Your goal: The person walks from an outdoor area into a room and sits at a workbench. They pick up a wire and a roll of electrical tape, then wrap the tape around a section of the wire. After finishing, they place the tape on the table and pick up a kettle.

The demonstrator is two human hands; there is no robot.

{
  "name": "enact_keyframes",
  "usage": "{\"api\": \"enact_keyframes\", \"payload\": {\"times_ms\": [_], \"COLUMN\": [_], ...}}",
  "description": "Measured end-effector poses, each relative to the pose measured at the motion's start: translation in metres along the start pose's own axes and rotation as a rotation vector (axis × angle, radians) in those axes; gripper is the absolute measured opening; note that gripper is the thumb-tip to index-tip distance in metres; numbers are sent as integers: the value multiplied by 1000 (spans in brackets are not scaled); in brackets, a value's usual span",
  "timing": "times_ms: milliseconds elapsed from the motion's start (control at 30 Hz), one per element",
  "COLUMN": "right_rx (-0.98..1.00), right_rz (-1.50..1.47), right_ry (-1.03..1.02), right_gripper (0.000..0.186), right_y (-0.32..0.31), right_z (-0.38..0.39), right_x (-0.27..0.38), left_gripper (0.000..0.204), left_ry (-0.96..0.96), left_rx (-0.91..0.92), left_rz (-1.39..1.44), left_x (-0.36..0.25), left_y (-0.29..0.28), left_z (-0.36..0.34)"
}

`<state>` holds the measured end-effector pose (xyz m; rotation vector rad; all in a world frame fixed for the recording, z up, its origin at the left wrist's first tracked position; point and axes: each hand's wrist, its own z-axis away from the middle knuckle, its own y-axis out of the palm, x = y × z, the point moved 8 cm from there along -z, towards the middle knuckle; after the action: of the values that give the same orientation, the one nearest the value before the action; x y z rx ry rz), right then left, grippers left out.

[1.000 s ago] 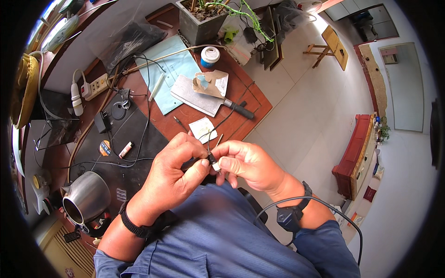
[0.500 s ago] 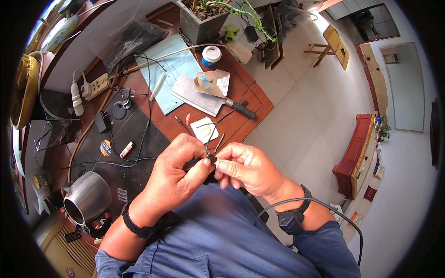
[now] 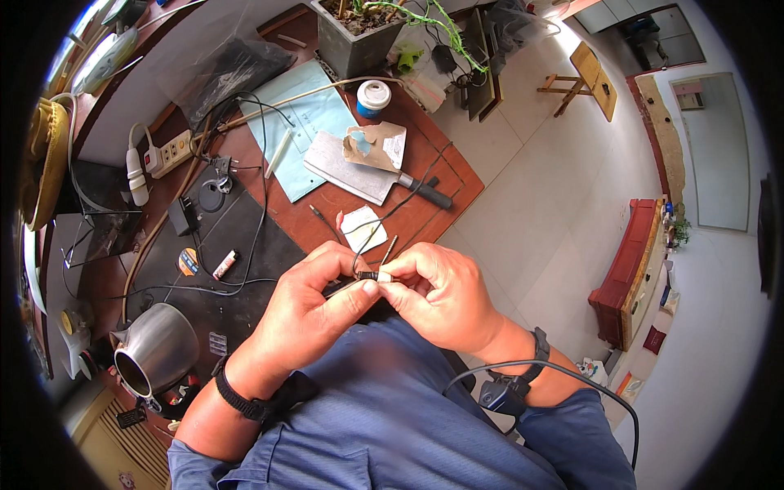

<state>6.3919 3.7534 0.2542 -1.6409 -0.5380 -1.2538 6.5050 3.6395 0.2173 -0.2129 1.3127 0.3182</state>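
My left hand (image 3: 318,286) pinches a small black cable end (image 3: 368,276) between thumb and forefinger, above my lap by the table edge. At its right side, a short white piece (image 3: 385,278) is gripped by the thumb and fingers of my right hand (image 3: 441,290). The black and white parts meet in a line; whether they are joined I cannot tell. A thin black cable (image 3: 357,257) rises from my left fingers and runs over the table. Just beyond my hands lie a white paper piece (image 3: 364,229) and a thin metal rod (image 3: 389,247).
A cleaver (image 3: 347,170) with torn brown cardboard (image 3: 384,145) on it lies on the red-brown table (image 3: 457,175). Around it are a lidded cup (image 3: 373,98), a light-blue sheet (image 3: 286,175), a power strip (image 3: 173,153), a lighter (image 3: 224,265) and a metal kettle (image 3: 167,347).
My right hand has turned, its fingers curling in, and the white piece now shows between my hands. The black cable end lies more level than before.
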Motion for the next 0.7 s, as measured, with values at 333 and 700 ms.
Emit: {"api": "enact_keyframes", "payload": {"times_ms": [333, 700], "right_rx": [-32, 383], "right_rz": [230, -568], "right_ry": [-214, 541], "right_gripper": [21, 32], "right_y": [0, 22], "right_z": [-4, 9], "right_x": [17, -25], "left_gripper": [14, 13], "left_ry": [19, 266], "left_rx": [-12, -54], "left_rz": [66, -76], "left_x": [-3, -22], "left_y": [1, -2], "left_z": [-4, -1]}}
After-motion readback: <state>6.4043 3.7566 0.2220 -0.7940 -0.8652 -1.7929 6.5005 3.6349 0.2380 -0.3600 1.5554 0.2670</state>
